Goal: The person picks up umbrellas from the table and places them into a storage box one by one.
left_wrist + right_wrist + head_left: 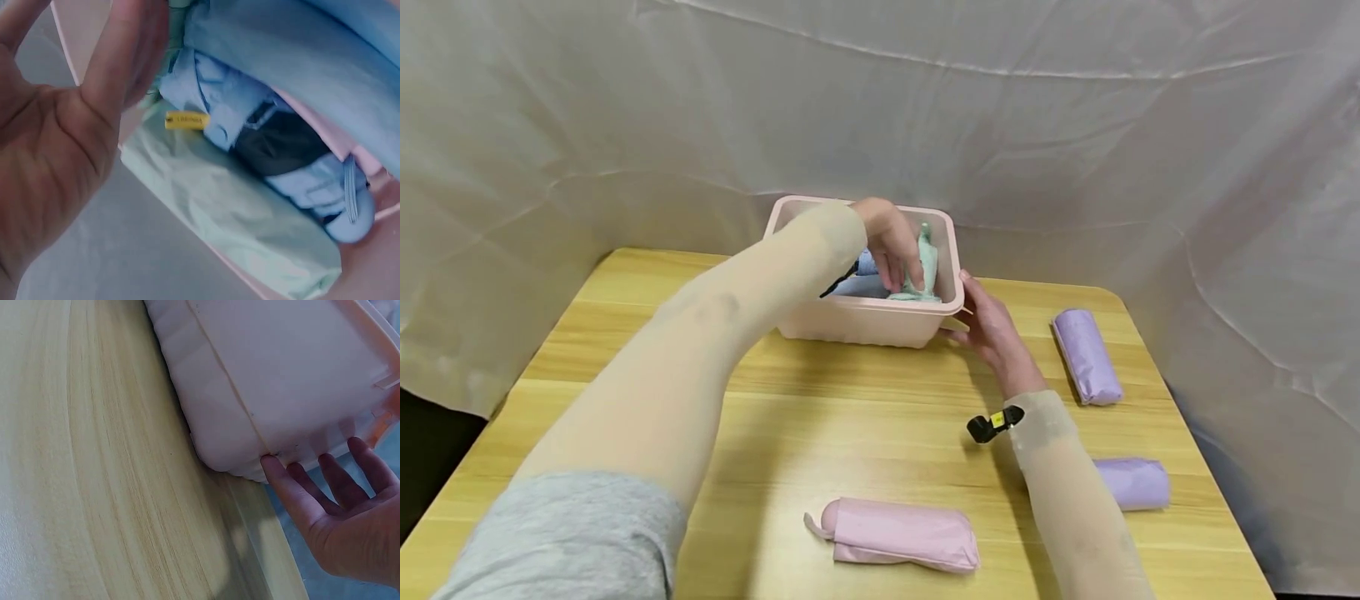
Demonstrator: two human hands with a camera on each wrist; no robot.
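Two hands at work on one wooden table [850, 417], backed by white draped sheeting [1075, 125] on all sides. Pink bin [865, 321] stands at the far middle. Left hand [891, 242] reaches down into the bin, fingers straight and relaxed, touching a mint-green folded umbrella [921, 267] (upright against the wall); a blue umbrella [281, 150] lies just beside the palm. Right hand [992, 329] rests flat and spread against the bin's right outer wall, fingertips [275, 469] touching it. Pink umbrella [898, 533] lies well behind both hands; two lilac umbrellas [1086, 354] [1135, 483] lie right of the right forearm.
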